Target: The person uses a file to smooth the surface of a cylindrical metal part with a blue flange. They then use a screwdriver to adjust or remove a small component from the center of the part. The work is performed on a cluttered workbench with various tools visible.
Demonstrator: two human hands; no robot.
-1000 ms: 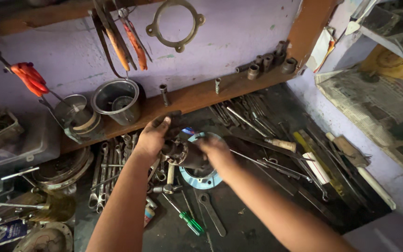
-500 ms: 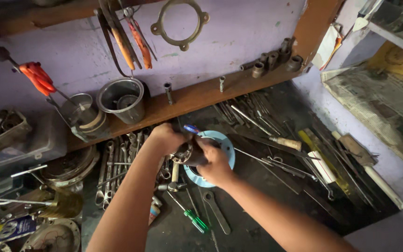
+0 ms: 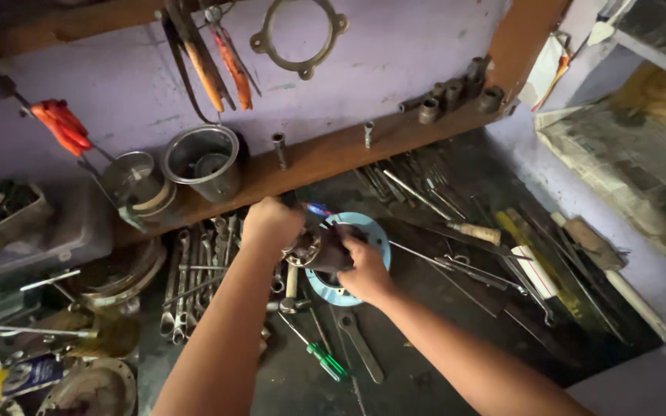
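Observation:
My left hand (image 3: pixel 270 223) is closed around the upper end of a dark metal part (image 3: pixel 314 248) held over the workbench. My right hand (image 3: pixel 364 266) grips the same part from the right and below. The part sits over a light blue round flange (image 3: pixel 375 235) lying on the bench. A small blue-tipped piece (image 3: pixel 319 209) pokes out just above the part. What the fingers cover of the part is hidden.
A row of spanners (image 3: pixel 194 270) lies to the left and a green-handled screwdriver (image 3: pixel 319 356) in front. Two steel cups (image 3: pixel 202 162) stand on the wooden shelf (image 3: pixel 333 154). Red-handled pliers (image 3: pixel 59 127) and a ring gasket (image 3: pixel 298 35) hang on the wall. Long tools (image 3: pixel 456 231) fill the bench's right side.
Both hands, with the metal part, have shifted slightly up and toward the shelf over the blue flange; the view has tilted a little. The grip has not changed.

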